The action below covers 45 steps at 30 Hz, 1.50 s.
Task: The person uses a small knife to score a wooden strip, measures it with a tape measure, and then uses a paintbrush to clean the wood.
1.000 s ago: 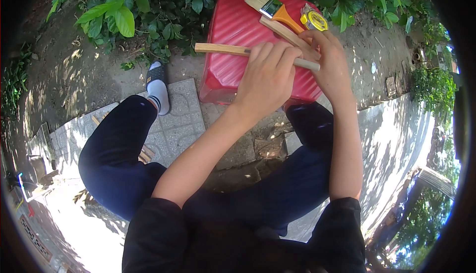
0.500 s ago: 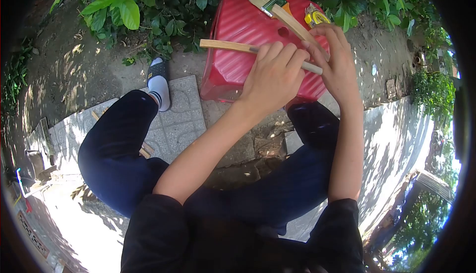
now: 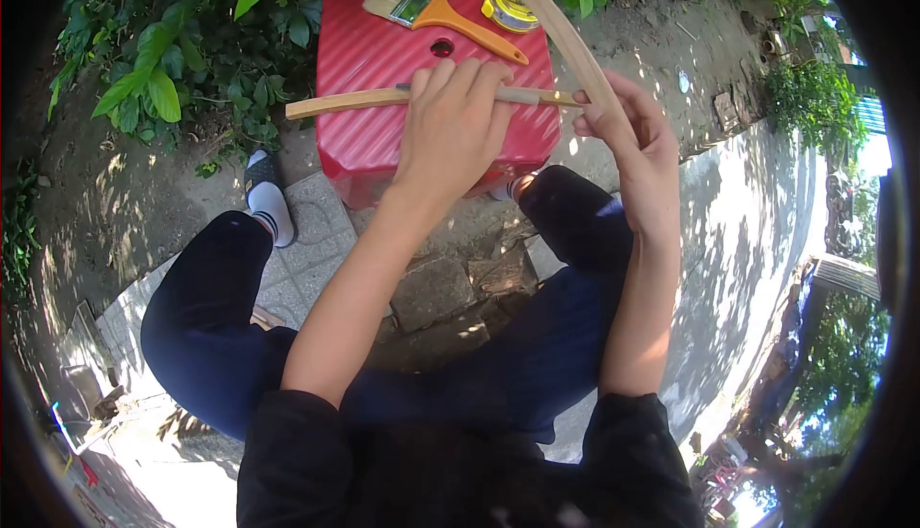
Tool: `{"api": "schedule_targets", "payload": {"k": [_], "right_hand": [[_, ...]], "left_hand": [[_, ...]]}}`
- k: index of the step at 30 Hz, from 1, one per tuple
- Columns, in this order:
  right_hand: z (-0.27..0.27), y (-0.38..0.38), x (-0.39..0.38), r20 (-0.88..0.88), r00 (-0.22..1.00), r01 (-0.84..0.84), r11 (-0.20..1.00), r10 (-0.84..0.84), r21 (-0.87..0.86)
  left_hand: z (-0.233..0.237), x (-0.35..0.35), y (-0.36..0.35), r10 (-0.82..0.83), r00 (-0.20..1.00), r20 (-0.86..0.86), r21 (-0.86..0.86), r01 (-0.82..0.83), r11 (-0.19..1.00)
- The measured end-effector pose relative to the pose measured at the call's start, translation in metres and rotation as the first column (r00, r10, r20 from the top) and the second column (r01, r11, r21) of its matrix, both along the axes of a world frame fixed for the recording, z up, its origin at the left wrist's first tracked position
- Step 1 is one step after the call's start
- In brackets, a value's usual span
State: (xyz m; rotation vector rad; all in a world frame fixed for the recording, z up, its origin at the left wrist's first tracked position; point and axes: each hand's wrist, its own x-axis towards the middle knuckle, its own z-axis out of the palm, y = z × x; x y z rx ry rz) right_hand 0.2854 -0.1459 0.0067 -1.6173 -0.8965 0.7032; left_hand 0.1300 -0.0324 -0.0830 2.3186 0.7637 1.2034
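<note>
My left hand (image 3: 452,126) is closed over a thin wooden strip (image 3: 345,102) held crosswise above a red plastic stool (image 3: 369,145). Right of my knuckles a pale grey section (image 3: 517,95) shows along it, ending in a narrow tip close to my right fingers. A short dark end pokes out left of the knuckles; what it belongs to is hidden under the hand. My right hand (image 3: 647,140) grips a second, wider wooden strip (image 3: 575,49) between thumb and fingers, its far end slanting up and left beyond the stool's right edge.
On the stool's far part lie a paintbrush (image 3: 446,16) with an orange handle and a yellow tape measure (image 3: 511,8). Leafy branches (image 3: 153,78) overhang the stool's back edge. Paving tiles (image 3: 311,221) and bare soil surround it, with my knees on either side.
The view has shifted, bringing the stool lower left. My right hand has moved outward from the left, its strip now more upright, uncovering the paintbrush handle and the tape measure.
</note>
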Motion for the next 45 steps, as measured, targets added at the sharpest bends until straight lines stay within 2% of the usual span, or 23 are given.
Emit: {"api": "schedule_targets", "payload": {"k": [2,4,8,10,16,20,25,28,29,33,34,35,37,40,41,44,45], "right_hand": [[-0.001,-0.013,0.006,0.053,0.994,0.094,0.995,-0.092,-0.041],[-0.002,-0.02,0.014,0.063,0.98,0.189,0.982,-0.189,0.009],[0.008,-0.024,0.017,0.142,0.956,0.254,0.966,-0.257,0.04],[0.009,-0.024,0.015,0.232,0.927,0.286,0.956,-0.293,0.066],[0.016,-0.025,0.008,0.346,0.875,0.331,0.94,-0.338,0.081],[0.006,-0.024,0.004,0.338,0.873,0.341,0.935,-0.352,0.093],[-0.007,-0.017,-0.01,0.47,0.843,0.21,0.964,-0.262,0.16],[-0.009,-0.014,-0.017,0.568,0.799,0.186,0.98,-0.195,0.075],[-0.012,-0.011,-0.02,0.544,0.816,0.171,0.98,-0.196,0.098],[-0.017,-0.003,-0.027,0.554,0.832,0.077,0.996,-0.035,-0.053],[-0.02,-0.002,-0.03,0.62,0.784,0.077,0.986,0.031,-0.147],[-0.028,-0.001,-0.029,0.696,0.711,0.032,0.985,0.095,-0.168],[-0.041,-0.002,-0.031,0.748,0.647,-0.017,0.983,0.151,-0.184],[-0.031,-0.008,-0.042,0.391,0.92,0.062,0.979,0.019,-0.195],[-0.03,-0.011,-0.041,0.387,0.922,0.079,0.984,-0.012,-0.157],[-0.017,-0.022,-0.059,0.188,0.981,0.06,0.992,-0.038,-0.114],[-0.019,-0.026,-0.067,0.24,0.968,0.107,0.983,-0.069,-0.151]], "left_hand": [[0.0,0.0,0.001,0.0,1.0,-0.004,0.0,0.0,1.0],[-0.004,0.0,0.003,-0.015,1.0,0.004,-0.023,0.015,1.0],[-0.002,0.001,0.006,-0.016,0.999,0.045,-0.096,0.02,0.995],[-0.004,0.001,0.004,0.001,0.998,0.061,-0.07,0.003,0.998],[-0.002,-0.004,-0.005,0.01,1.0,0.028,0.064,-0.011,0.998],[-0.004,-0.005,-0.005,0.022,1.0,0.02,0.06,-0.023,0.998],[-0.005,-0.003,-0.002,0.057,0.998,0.034,0.06,-0.059,0.996],[-0.003,-0.001,-0.003,0.063,0.998,0.021,0.043,-0.064,0.997],[-0.003,-0.001,-0.003,0.062,0.998,0.018,0.04,-0.063,0.997],[-0.004,0.0,-0.001,0.068,0.998,0.02,0.028,-0.068,0.997],[-0.004,0.001,0.0,0.079,0.996,0.04,0.028,-0.08,0.996],[-0.004,0.002,0.001,0.089,0.994,0.06,0.028,-0.091,0.995],[-0.003,0.001,-0.001,0.081,0.996,0.021,0.029,-0.082,0.996],[-0.001,-0.001,0.001,0.072,0.997,0.006,0.027,-0.072,0.997],[-0.001,-0.002,0.001,0.07,0.998,0.007,0.02,-0.07,0.997],[0.0,-0.004,0.0,0.067,0.998,0.018,0.017,-0.067,0.998],[0.0,-0.003,0.001,0.069,0.997,0.024,0.015,-0.069,0.997]]}}
